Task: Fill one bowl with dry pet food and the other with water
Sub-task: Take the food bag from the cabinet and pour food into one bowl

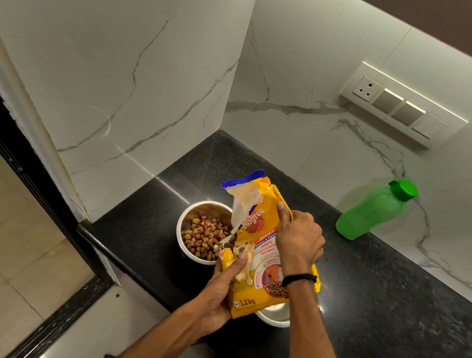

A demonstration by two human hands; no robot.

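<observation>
I count two steel bowls, one bag of pet food and one green bottle on the black counter [380, 299]. The first bowl [184, 250] sits near the counter's left edge and holds a heap of brown kibble [202, 237] that covers most of its bottom. The second bowl [275, 316] lies nearer to me, mostly hidden under the bag and my right forearm; only a slice of its rim and inner wall shows, and I cannot tell whether anything is in it.

The yellow bag [260, 246] is held above the counter between the two bowls, its torn blue-edged top open and flopped toward the first bowl. My left hand [223, 290] is wrapped around the bag's lower left edge, thumb pressed on the front. My right hand [298, 240] is clamped over the bag's upper right side, fingers curled behind it and thumb pointing up. A black band [299, 278] circles the right wrist.

The bottle [375, 211] stands well apart at the back, tilted against the marble wall, its green cap on. I cannot see its contents through the plastic. One switch plate [403, 106] is mounted on the wall above it.
</observation>
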